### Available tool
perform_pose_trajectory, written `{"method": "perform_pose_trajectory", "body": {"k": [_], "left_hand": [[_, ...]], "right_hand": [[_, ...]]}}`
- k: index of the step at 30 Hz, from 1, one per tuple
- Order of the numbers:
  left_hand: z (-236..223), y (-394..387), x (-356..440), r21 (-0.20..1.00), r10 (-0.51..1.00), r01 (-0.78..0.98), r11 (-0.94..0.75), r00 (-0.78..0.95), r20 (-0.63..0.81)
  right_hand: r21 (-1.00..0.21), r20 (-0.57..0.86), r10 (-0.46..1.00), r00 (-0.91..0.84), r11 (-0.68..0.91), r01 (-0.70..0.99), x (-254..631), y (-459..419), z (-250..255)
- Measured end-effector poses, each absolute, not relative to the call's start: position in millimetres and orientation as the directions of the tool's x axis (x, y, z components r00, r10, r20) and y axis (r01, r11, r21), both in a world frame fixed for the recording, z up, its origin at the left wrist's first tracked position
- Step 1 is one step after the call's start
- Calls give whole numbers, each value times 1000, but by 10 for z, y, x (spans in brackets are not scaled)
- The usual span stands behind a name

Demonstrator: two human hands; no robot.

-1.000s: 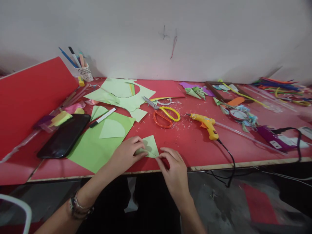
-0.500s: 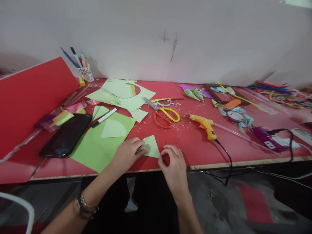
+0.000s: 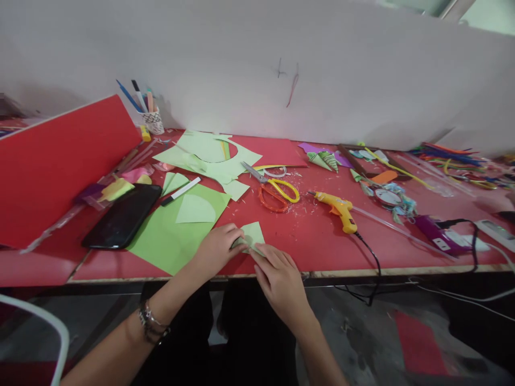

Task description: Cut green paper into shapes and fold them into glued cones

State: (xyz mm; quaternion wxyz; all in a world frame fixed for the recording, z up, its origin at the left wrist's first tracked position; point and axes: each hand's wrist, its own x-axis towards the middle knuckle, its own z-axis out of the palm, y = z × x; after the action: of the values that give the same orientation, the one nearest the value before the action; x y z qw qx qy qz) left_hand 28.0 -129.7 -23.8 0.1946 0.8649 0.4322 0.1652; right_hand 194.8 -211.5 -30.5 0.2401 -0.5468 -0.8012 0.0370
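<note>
A small piece of pale green paper (image 3: 253, 234) lies near the table's front edge, between my two hands. My left hand (image 3: 220, 246) has its fingers curled closed on the paper's left side. From the right, my right hand (image 3: 278, 276) pinches the lower edge of the same piece, its fingertips almost meeting those of the left. The paper's lower part is hidden under the fingers. Just behind my left hand, a pale green half-round cutout (image 3: 196, 209) rests on a brighter green sheet (image 3: 161, 241). A black-and-white marker (image 3: 181, 191) lies across that sheet's upper corner.
Scissors (image 3: 273, 190) with red and yellow handles and a yellow glue gun (image 3: 336, 206) lie beyond my hands. A black phone (image 3: 123, 217) is at left, near a pen cup (image 3: 153, 121). Paper scraps (image 3: 237, 161) are by the wall; a purple power adapter (image 3: 440, 233) sits right.
My right hand has moved left and closed onto the paper's lower edge, which now looks lifted or folded. The left hand stays on the paper. The camera view has shifted slightly.
</note>
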Motion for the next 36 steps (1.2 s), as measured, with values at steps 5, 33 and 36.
{"method": "perform_pose_trajectory", "body": {"k": [5,33,36], "left_hand": [[-191,-1323,168,451,801,691,-565,591,97],[-116,-1384,218,357,658,586,-727,744,119],[-157,-1207,154,395,618,537,-746,779,108]], "right_hand": [[-256,329,877,-351,441,860,1990,-2122,-286],[-258,211,849,-485,527,810,2250,-1982,-169],[-261,257,792,-553,608,750,2245,-1947,-241]]}}
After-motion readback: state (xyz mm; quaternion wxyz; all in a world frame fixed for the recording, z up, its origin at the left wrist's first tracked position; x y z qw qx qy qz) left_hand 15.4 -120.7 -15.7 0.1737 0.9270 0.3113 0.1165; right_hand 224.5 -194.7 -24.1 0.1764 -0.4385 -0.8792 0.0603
